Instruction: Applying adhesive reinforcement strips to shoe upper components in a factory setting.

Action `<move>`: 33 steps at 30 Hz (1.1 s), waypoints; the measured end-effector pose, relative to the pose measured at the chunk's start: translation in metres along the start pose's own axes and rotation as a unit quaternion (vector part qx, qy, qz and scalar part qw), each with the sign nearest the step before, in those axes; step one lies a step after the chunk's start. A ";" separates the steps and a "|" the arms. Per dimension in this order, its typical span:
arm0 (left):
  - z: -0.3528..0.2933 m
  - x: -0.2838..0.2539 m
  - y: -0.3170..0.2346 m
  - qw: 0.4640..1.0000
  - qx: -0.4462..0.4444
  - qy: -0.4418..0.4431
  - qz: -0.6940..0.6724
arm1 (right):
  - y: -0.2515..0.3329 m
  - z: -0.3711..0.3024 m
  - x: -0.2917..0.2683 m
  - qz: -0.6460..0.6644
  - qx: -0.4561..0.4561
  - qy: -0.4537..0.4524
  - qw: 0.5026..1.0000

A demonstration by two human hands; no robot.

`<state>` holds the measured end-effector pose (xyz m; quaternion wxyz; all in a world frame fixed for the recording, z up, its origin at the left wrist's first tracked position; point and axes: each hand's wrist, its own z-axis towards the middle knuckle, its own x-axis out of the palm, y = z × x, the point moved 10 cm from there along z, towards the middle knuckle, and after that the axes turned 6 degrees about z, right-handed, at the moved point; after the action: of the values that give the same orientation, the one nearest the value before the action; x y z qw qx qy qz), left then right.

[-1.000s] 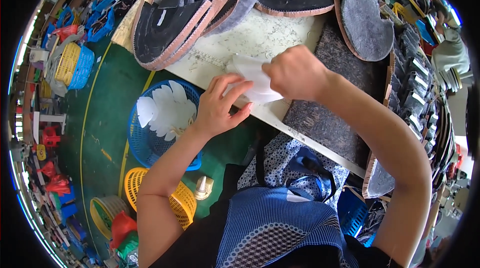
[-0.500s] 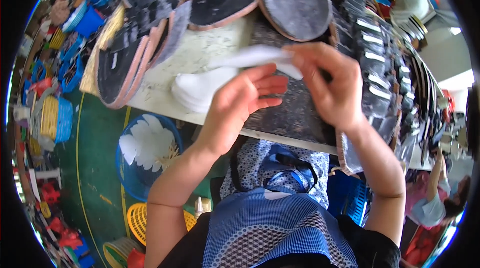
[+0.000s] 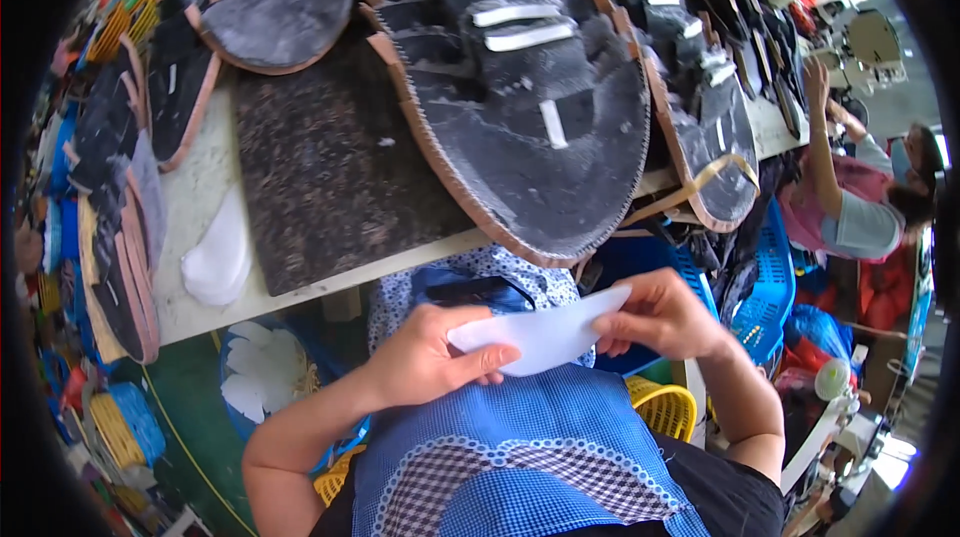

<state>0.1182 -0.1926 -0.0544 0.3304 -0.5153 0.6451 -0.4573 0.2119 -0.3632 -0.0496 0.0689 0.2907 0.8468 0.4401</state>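
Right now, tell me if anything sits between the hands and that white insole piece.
Nothing visible does. The left hand and right hand both grip the white insole piece directly, one at each end, above the blue checked apron. The worktable with its dark soles lies beyond the hands, apart from them.

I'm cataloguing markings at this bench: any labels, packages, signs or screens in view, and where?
White strip labels: on the dark sole pieces stacked on the table, short pale bars.
No packages, signs or screens show.
The white piece between left hand and right hand looks blank.
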 end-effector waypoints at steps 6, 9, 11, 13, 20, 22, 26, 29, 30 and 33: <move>0.056 -0.051 -0.097 0.878 0.240 -0.248 0.333 | 0.103 0.020 -0.072 -0.288 -0.282 -0.206 0.892; 0.069 -0.049 -0.080 0.850 0.216 -0.251 0.410 | 0.088 0.042 -0.079 -0.303 -0.248 -0.168 0.905; 0.071 -0.048 -0.075 0.855 0.197 -0.249 0.409 | 0.085 0.043 -0.082 -0.304 -0.257 -0.156 0.904; 0.070 -0.047 -0.073 0.861 0.190 -0.252 0.398 | 0.081 0.045 -0.082 -0.305 -0.262 -0.143 0.904; 0.076 -0.034 -0.082 0.798 0.233 -0.242 0.500 | 0.084 0.043 -0.068 -0.413 -0.345 -0.172 0.825; 0.065 -0.031 -0.096 0.732 0.284 -0.312 0.535 | 0.097 0.029 -0.060 -0.525 -0.388 -0.238 0.719; 0.060 -0.018 -0.106 0.703 0.331 -0.220 0.590 | 0.114 0.002 -0.013 -0.537 -0.461 -0.228 0.669; 0.063 -0.082 -0.125 0.751 0.283 -0.351 0.483 | 0.127 0.027 -0.044 -0.456 -0.501 -0.190 0.710; 0.067 -0.108 -0.125 0.778 0.235 -0.400 0.424 | 0.147 0.030 -0.066 -0.340 -0.441 -0.263 0.787; 0.099 -0.134 -0.118 0.867 0.205 -0.361 0.277 | 0.170 0.087 -0.088 -0.207 -0.323 -0.251 0.889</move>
<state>0.2831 -0.0937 0.0139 0.7514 -0.3651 0.4891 -0.2505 0.3901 -0.2753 0.0186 0.4590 0.1715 0.6529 0.5776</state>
